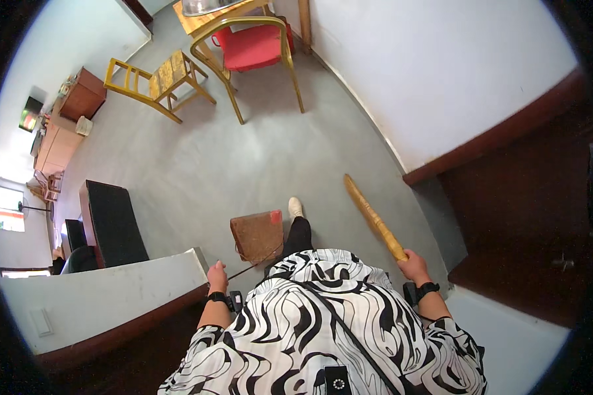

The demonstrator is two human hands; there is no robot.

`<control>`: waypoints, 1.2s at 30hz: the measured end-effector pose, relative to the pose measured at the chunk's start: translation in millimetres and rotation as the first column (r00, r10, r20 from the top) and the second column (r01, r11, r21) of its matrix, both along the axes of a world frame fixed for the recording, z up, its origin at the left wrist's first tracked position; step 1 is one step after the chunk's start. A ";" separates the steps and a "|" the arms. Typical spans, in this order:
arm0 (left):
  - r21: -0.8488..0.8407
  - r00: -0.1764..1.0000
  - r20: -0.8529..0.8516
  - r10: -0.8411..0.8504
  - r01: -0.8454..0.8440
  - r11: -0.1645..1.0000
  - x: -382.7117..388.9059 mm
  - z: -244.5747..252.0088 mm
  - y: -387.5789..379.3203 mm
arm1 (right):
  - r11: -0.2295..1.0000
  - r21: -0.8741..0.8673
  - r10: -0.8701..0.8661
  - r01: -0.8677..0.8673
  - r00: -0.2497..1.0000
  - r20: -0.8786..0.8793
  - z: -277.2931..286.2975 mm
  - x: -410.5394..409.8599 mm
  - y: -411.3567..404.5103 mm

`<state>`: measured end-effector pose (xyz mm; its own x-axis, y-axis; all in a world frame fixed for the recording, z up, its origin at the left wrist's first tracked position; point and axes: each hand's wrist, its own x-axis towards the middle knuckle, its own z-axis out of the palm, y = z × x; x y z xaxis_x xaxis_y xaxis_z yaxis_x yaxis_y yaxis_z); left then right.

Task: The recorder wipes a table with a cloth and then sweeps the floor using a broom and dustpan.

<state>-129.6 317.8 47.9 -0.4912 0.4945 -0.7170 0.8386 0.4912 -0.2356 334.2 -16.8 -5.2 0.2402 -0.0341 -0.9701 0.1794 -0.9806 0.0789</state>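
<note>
My right hand (413, 266) is closed around the near end of a long, pale wooden stick (375, 222). The stick's far end points forward, over the floor. My left hand (218, 277) is curled into a fist, thumb side up. A thin dark cord or rod (242, 271) runs from that fist towards a brown, boxy square object (258, 236) with a red patch at one corner. Whether this object rests on the floor or hangs just above it, I cannot tell. One pale shoe (295, 207) shows beside it.
A red-seated metal armchair (257, 47) and a wooden chair (165, 81) stand by a wooden table (197, 24). A low wall end (192, 256) lies close on the left. A dark brown door (519, 197) is at the right. A black-topped piece of furniture (113, 222) stands beyond the low wall.
</note>
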 end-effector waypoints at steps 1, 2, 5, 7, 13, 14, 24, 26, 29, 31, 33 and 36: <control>0.017 1.000 -0.007 0.008 -0.008 1.000 -13.2 -1.6 -3.4 | 1.000 0.028 -0.008 0.008 1.000 0.004 -1.0 0.6 6.3; 0.028 0.999 0.037 0.020 -0.021 0.999 -28.9 -8.2 -7.5 | 0.999 0.045 0.000 0.000 1.000 -0.003 -2.3 0.6 8.8; 0.095 0.930 0.206 -0.304 0.290 0.952 -14.3 -18.8 -18.3 | 0.995 0.101 0.023 -0.025 0.999 0.025 -6.1 -2.2 2.2; -0.029 0.942 0.150 0.299 -0.298 0.954 11.2 -24.9 -20.3 | 0.995 0.098 -0.023 0.021 1.000 0.019 -6.6 -4.2 0.6; -0.077 0.935 0.167 0.314 -0.305 0.949 0.5 -50.5 -16.5 | 0.998 0.057 -0.013 0.012 1.000 0.015 -5.2 -3.4 22.0; -0.094 0.963 0.213 0.166 -0.149 0.984 -2.5 -48.1 -17.4 | 0.998 0.055 -0.012 0.011 1.000 0.011 -4.6 -5.7 19.0; -0.039 0.962 0.258 -0.089 0.102 0.994 7.1 -40.8 -24.0 | 0.940 0.095 -0.338 0.326 0.928 0.158 -10.0 12.6 15.7; 0.036 0.879 0.355 -0.318 0.327 0.944 1.5 -37.0 -19.3 | 0.958 0.156 -0.274 0.241 0.927 0.257 -22.9 14.0 8.1; -0.100 0.984 0.160 0.083 -0.068 0.993 16.4 -39.0 4.7 | 0.949 0.192 -0.305 0.249 0.876 0.374 -40.5 27.4 14.0; -0.074 0.985 0.173 0.003 0.010 0.997 0.1 -35.7 4.9 | 0.967 0.076 -0.255 0.244 0.917 0.307 -17.2 40.8 56.9; -0.043 0.979 0.202 -0.033 0.042 0.998 13.7 -26.2 11.6 | 0.980 0.075 -0.200 0.186 0.945 0.260 -39.2 38.9 31.4; -0.001 0.977 0.209 0.041 -0.042 0.999 6.5 -22.8 15.9 | 0.989 0.116 -0.112 0.091 0.975 0.190 -53.5 22.4 42.9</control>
